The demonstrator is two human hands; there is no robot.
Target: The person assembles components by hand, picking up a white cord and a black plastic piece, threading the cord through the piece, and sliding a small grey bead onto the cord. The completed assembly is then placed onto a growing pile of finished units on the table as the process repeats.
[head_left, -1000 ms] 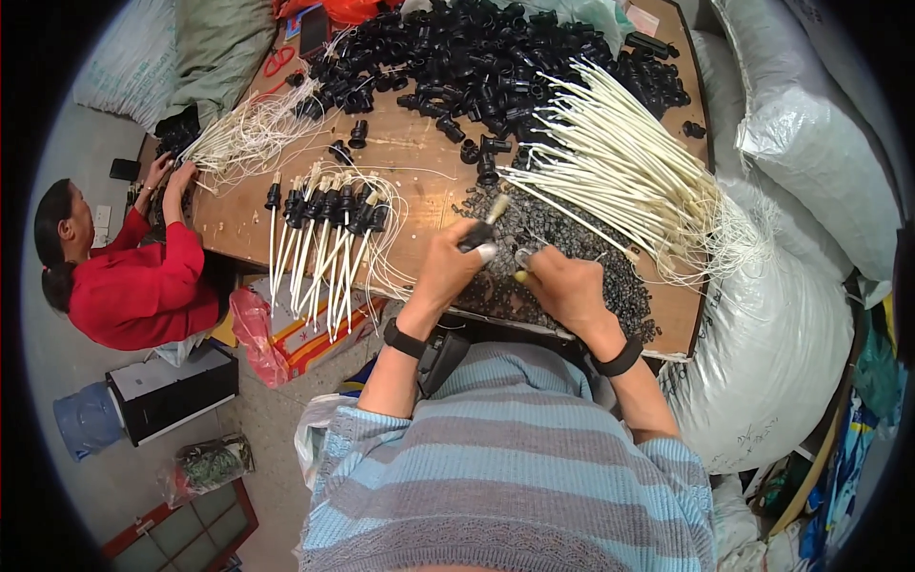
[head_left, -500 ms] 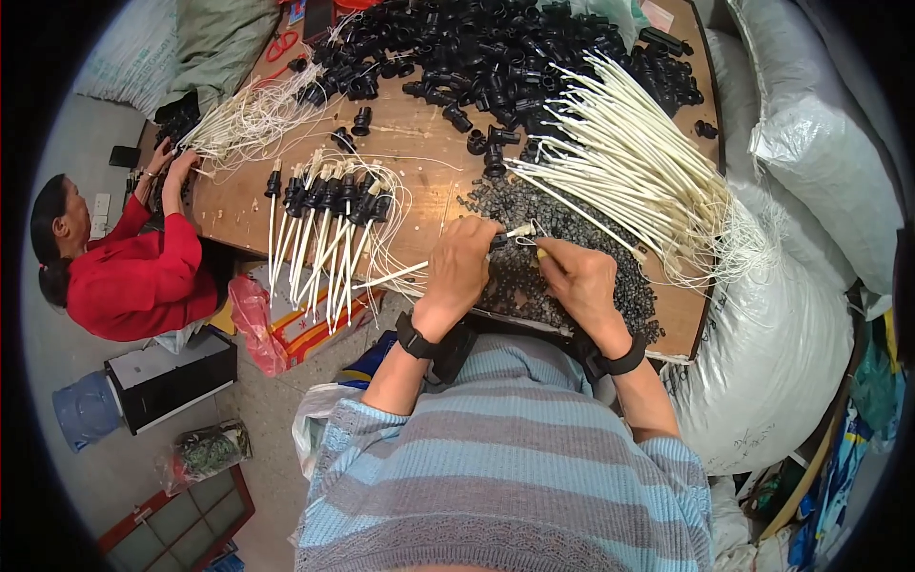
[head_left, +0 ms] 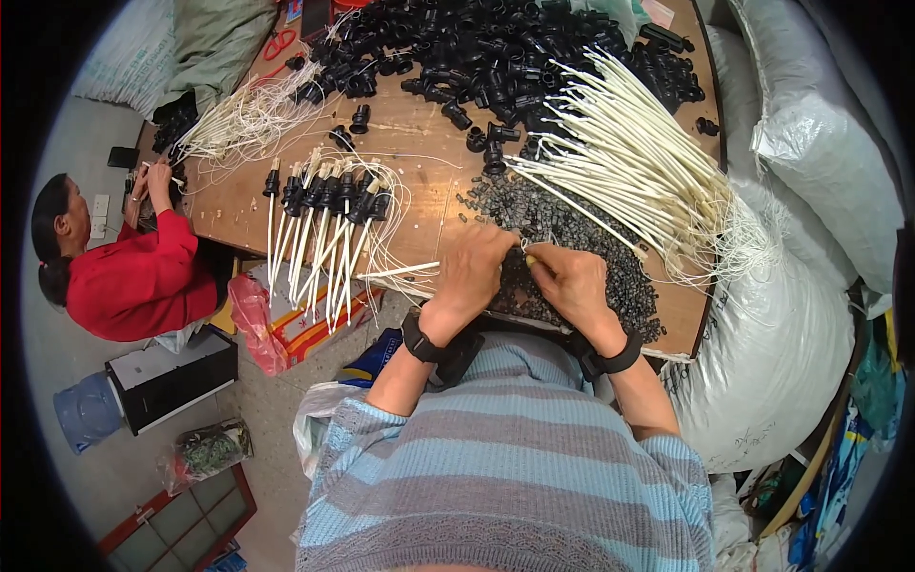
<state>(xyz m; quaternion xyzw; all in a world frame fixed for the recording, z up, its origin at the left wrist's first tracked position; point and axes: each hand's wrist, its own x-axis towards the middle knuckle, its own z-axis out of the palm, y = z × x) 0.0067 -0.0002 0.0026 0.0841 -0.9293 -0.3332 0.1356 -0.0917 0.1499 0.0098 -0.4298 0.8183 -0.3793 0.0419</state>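
My left hand [head_left: 472,270] is closed around a white sleeved cable [head_left: 405,271], whose length sticks out to the left of the hand. My right hand [head_left: 574,278] pinches close beside the left fingertips, above the table's near edge. A bit of thin white wire [head_left: 523,244] shows between the two hands; the fingers hide most of it. Under and beyond my hands spreads a heap of small dark clips or beads [head_left: 620,276]. Left of my hands, several white cables with black lamp sockets [head_left: 329,194] lie side by side, tails hanging over the edge.
Black socket shells [head_left: 496,62] are piled at the table's far side. A large bundle of white sleeved cables [head_left: 629,162] lies on the right. Full white sacks [head_left: 772,353] press against the right edge. A co-worker in red [head_left: 143,276] sits at the left, handling parts beside tangled white wires [head_left: 238,119].
My hands have drawn together and slightly nearer to me; the white end and wire loop between them are now mostly covered. The co-worker's hands have shifted left, off the wire bundle.
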